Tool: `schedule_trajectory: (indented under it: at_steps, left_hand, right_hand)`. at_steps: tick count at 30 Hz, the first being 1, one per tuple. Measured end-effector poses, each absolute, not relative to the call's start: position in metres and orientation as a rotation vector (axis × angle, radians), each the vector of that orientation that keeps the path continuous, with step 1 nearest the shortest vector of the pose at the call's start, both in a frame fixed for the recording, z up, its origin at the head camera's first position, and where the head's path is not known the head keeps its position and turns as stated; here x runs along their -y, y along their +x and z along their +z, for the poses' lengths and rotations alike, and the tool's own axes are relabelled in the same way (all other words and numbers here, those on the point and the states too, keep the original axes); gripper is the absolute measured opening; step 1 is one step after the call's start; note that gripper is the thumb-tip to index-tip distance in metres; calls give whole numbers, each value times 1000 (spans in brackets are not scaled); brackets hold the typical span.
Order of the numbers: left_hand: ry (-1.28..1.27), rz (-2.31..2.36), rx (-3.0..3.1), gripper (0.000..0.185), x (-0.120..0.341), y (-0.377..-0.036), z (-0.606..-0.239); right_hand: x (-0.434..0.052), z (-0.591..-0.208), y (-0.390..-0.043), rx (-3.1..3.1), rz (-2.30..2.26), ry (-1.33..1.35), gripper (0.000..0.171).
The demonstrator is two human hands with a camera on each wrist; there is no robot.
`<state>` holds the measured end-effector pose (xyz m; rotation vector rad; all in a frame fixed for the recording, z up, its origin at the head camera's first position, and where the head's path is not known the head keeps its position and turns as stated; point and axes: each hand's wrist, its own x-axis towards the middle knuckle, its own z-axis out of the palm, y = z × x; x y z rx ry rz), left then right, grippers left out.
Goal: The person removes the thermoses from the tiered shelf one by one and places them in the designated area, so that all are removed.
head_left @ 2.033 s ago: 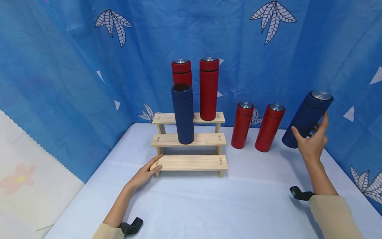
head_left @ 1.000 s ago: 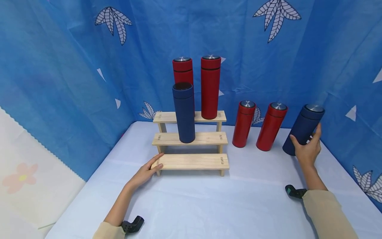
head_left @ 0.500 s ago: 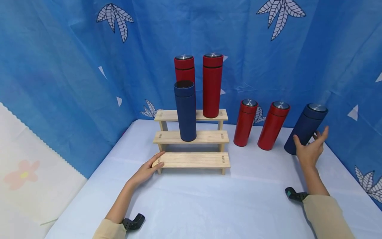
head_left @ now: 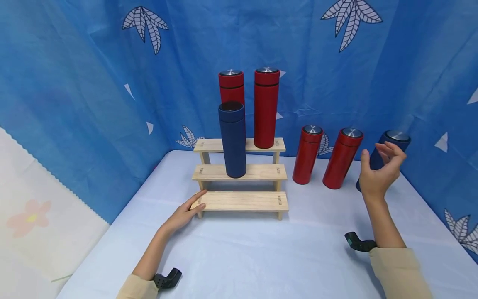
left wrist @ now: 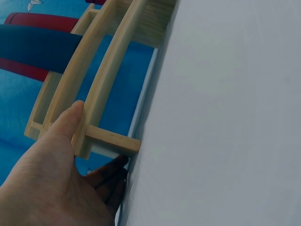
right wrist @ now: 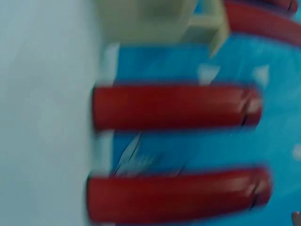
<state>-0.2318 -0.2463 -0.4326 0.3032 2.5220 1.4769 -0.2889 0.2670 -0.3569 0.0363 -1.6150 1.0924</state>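
Note:
My left hand (head_left: 182, 215) holds the left end of the lowest step of a three-tier wooden display stand (head_left: 242, 201). Its thumb (left wrist: 70, 120) lies on the step, and the other fingers are lower, by the leg. My right hand (head_left: 379, 176) has nothing in its bent fingers, in front of a navy blue thermos flask (head_left: 396, 141) standing on the table and partly hidden. Two red flasks (head_left: 307, 155) (head_left: 342, 160) stand left of it. A taller blue flask (head_left: 233, 143) is on the middle step. Two tall red flasks (head_left: 266, 110) (head_left: 231, 89) are on the top step, one partly covered.
A pale cloth covers the table (head_left: 261, 257). Close behind the stand and flasks hangs a blue curtain (head_left: 179, 83) with leaf prints, which also runs along both sides. The right wrist view is blurred, with two red flasks (right wrist: 174, 107) (right wrist: 178, 195) across it.
My right hand lowered the tilted blue flask onto the table, then let go and drew back leftward and toward me. The left hand has stayed at the stand.

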Motion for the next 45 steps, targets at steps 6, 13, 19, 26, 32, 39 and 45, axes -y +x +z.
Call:
schedule_trajectory:
  at_steps: [6,13,19,26,32,39,45]
  left_hand:
    - [286,1477,-2516,59,246,-229,-432]
    - [279,1484,-2525,58,248,-229,-431]
    - [308,1495,-2512,58,249,-230,-431]
    - [308,1488,-2515,58,247,-231,-430]
    - [297,1488,-2519,58,248,-230,-430]
    - [284,1488,-2507,58,247,-228,-431]
    - [299,1480,-2518,58,247,-228,-432]
  right_hand:
    - [-196,-319,-268,1539,1250,318,30]
    - [-115,-286,-259,1549,1259,619,35]
    - [-65,-289,-282,1628,1305,793,63]
    - [-33,-318,-315,1860,1359,840,89]
    - [-16,-331,-327,1974,1353,862,96]
    - [-8,-339,-326,2073,1369,810,98]
    - [-11,-338,-319,2046,1379,799,96]
